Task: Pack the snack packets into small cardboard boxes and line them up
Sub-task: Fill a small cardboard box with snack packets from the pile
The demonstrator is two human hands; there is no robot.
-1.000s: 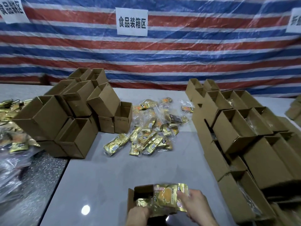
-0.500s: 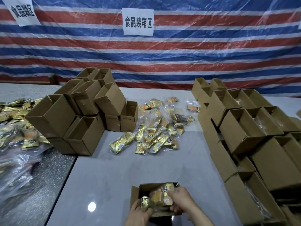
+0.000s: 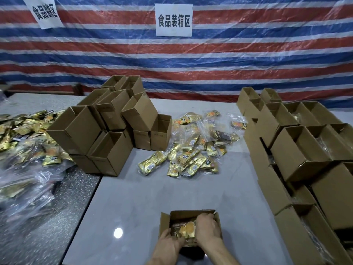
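Note:
A small open cardboard box point(image 3: 165, 220) stands at the table's near edge. Gold snack packets point(image 3: 186, 229) fill its opening. My left hand point(image 3: 169, 245) rests on the box's near left corner, fingers on the packets. My right hand point(image 3: 207, 231) lies over the right half of the opening, pressing the packets down. A loose heap of gold snack packets point(image 3: 191, 150) lies at the table's middle. Empty open boxes point(image 3: 107, 131) are piled at the left. Rows of boxes point(image 3: 298, 150) holding packets stand at the right.
A second heap of packets in clear bags point(image 3: 24, 146) covers the speckled table at the left. A striped tarp with paper signs point(image 3: 173, 20) hangs behind. Bare grey tabletop point(image 3: 152, 192) lies between the heap and the box in my hands.
The packets have gone from sticking out above the box to lying down inside it. My right hand moved over the opening. The view shifted slightly, so everything sits further right.

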